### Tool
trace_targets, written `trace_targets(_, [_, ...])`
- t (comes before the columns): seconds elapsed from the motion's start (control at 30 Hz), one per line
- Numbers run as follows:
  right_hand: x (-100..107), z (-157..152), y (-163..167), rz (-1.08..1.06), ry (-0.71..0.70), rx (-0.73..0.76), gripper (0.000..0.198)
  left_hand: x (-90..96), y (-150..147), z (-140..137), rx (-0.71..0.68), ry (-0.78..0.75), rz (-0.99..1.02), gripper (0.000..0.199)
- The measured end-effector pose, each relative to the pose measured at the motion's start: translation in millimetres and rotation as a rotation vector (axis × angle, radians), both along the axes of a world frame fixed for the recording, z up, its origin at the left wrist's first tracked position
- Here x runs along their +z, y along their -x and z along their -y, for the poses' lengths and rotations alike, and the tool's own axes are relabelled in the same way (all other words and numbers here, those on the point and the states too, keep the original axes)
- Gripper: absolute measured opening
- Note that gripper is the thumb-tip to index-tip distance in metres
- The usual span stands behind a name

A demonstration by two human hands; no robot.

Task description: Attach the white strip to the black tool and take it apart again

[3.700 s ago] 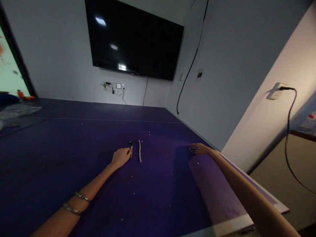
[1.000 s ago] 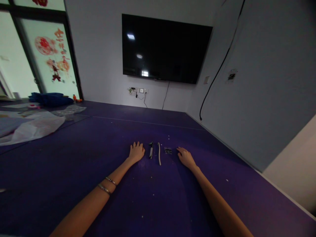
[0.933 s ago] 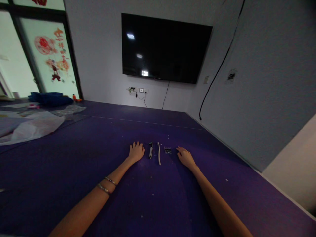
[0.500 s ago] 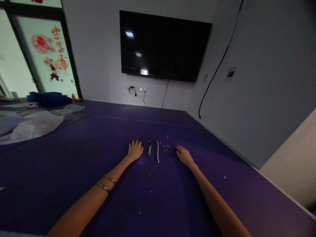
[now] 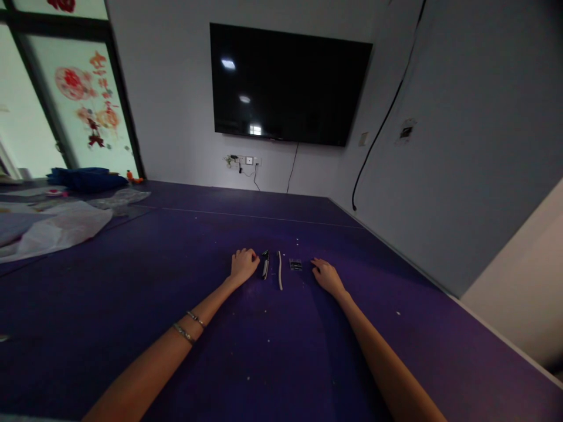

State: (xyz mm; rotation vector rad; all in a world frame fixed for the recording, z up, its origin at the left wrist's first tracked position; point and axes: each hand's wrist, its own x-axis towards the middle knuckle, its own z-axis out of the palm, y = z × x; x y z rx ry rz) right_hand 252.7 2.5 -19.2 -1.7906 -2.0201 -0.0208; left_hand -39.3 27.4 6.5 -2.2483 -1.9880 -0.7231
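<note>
A small black-and-silver tool (image 5: 265, 265), perhaps a folding utility knife, lies on the purple surface (image 5: 308, 346). Just left of it is my left hand (image 5: 244, 264), fingers slightly bent and thumb side close to the tool, holding nothing that I can see. To the tool's right lies a short white cord-like strip (image 5: 280, 271), almost straight. Beside the strip is a little clear packet (image 5: 295, 265) with something dark in it. My right hand (image 5: 326, 274) rests on the surface right of the packet, fingers loosely extended and apart from it.
White plastic sheeting (image 5: 65, 228) and a dark blue cloth bundle (image 5: 85, 179) lie at far left, with a small orange object (image 5: 131, 176) nearby. A television (image 5: 288, 88) hangs on the wall ahead. A black cable (image 5: 380, 135) dangles at right. Tiny white scraps dot the surface.
My left hand has shifted slightly right, nearer the black-and-silver tool, and its spread fingers have drawn in. My right hand stays in place. The view has tilted a little.
</note>
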Motion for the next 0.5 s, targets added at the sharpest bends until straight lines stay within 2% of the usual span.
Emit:
trace_targets(0.1, [0.4, 0.6, 0.7, 0.012, -0.011, 0.005, 0.041, 4.7, -17.0, 0.5, -0.037, 0.060, -0.015, 0.031])
trace_targets(0.23, [0.3, 0.5, 1.0, -0.004, -0.022, 0.004, 0.040, 11.4, -35.5, -3.6, -0.005, 0.105, -0.045, 0.037])
trace_targets(0.5, [-1.5, -2.4, -0.2, -0.020, -0.022, -0.009, 0.040, 13.8, -42.1, -14.5, -0.016, 0.268, 0.021, 0.026])
